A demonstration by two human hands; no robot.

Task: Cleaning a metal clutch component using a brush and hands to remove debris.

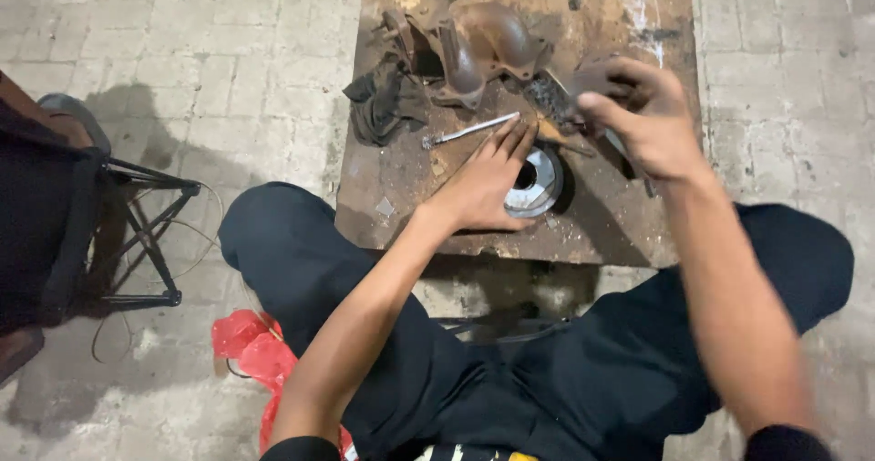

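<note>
Head view: L hand (483, 187) lies flat, fingers together and stretched out, palm down on a shiny round metal part (538, 183) w/ a dark centre hole; it grips nothing, just presses the part's left edge. Just past its fingertips lies a thin silver rod (469, 131), smooth, slanted. R hand (643, 119) is raised just right of the round part, fingers curled shut on a small dark piece (592, 76); motion blur, so what the piece is can't be told. Both work over a rusty brown steel plate (392, 196), rough and stained. Beyond the L hand's fingers sit rust-coloured curved cast parts (488, 46), and left of them a crumpled black rag (387, 101). Well behind the L forearm, by the knee, a red plastic bag (251, 347), glossy, creased, on grey paving bricks (228, 69). Far left a black stool frame (150, 228).
</note>
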